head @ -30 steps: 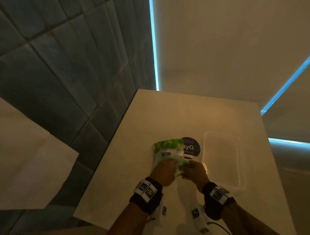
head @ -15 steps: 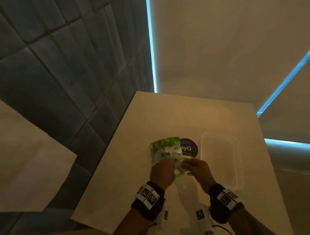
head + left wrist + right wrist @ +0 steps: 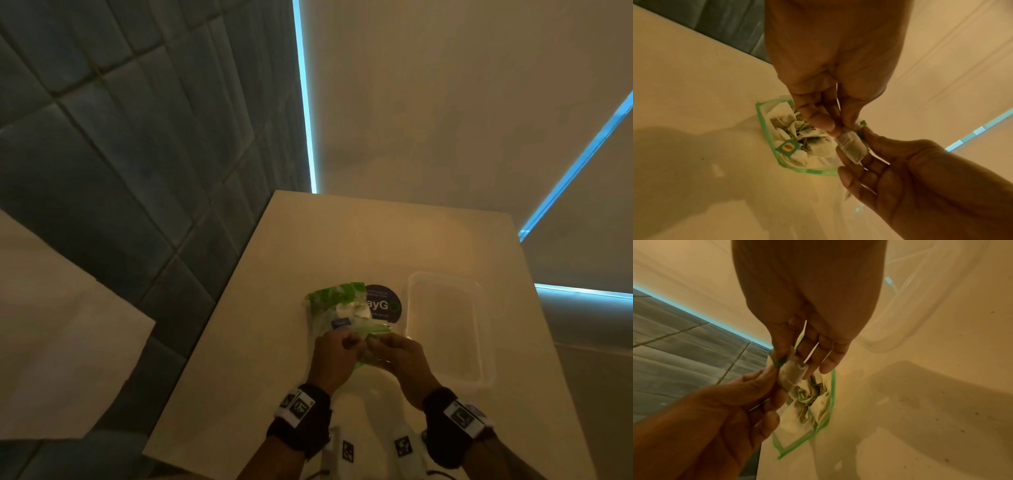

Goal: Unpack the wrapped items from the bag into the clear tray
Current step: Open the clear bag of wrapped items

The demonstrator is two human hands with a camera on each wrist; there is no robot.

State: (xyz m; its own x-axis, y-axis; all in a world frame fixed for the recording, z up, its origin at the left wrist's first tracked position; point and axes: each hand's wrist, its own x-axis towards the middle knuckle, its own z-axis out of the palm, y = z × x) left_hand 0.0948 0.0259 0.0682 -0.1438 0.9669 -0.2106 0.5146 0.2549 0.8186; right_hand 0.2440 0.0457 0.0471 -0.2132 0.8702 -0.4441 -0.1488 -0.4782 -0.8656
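Observation:
A clear zip bag [image 3: 337, 305] with a green rim [image 3: 764, 129] lies on the beige table, mouth open toward me, with several wrapped tea bags inside [image 3: 807, 402]. My hands meet above the mouth. The left hand [image 3: 349, 342] pinches one end of a small translucent wrapped tea bag [image 3: 852, 146] between thumb and fingertips. The right hand [image 3: 375, 341] holds the same packet [image 3: 792, 371], its thumb pressing it and a bit of green rim against the fingers. Just right of the bag stands the clear tray [image 3: 479, 342], with nothing visible in it.
A round dark sticker [image 3: 383, 301] is on the table between bag and tray. The table's left edge [image 3: 212, 325] drops to a dark tiled floor. A pale surface [image 3: 51, 342] sits at the far left. The tray's wall [image 3: 910, 313] is close to my right hand.
My hands have drawn back a little from the bag's zip toward me and come closer together. The bag's mouth now stands open.

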